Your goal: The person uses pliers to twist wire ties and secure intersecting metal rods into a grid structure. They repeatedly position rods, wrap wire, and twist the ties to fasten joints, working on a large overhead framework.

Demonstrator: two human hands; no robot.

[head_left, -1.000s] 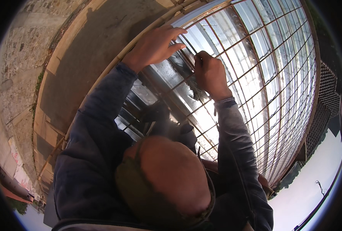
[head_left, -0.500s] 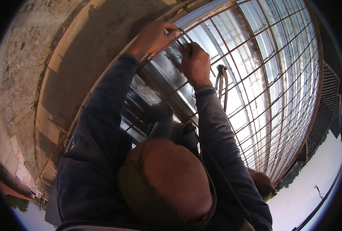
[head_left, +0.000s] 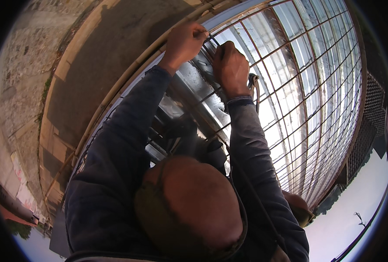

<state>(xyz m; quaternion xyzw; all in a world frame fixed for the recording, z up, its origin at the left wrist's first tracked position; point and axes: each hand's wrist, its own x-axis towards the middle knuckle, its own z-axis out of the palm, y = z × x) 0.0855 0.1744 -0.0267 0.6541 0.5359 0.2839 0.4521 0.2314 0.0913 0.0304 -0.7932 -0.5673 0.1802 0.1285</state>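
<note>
from my far end of the head camera, the left hand (head_left: 186,43) looks to be pinching a dark strand (head_left: 214,40) between thumb and forefinger, and the right hand (head_left: 231,69) is curled tight around a dark piece, mostly hidden, so i can't tell what it is. the strand spans the short gap between the hands, over the edge of the rod grid (head_left: 289,42), with shiny metal sheeting (head_left: 188,79) underneath. my worry is slipping: if either grip gave under a pull, the strand could spring loose and the knuckles could knock a rod. the left hand is at the outer edge, near the bamboo pole (head_left: 100,109), so anything let go there could drop toward the concrete ground (head_left: 85,83). a looped bundle (head_left: 256,87) sits just beside the right wrist, and i think a backward tug could snag it
</note>
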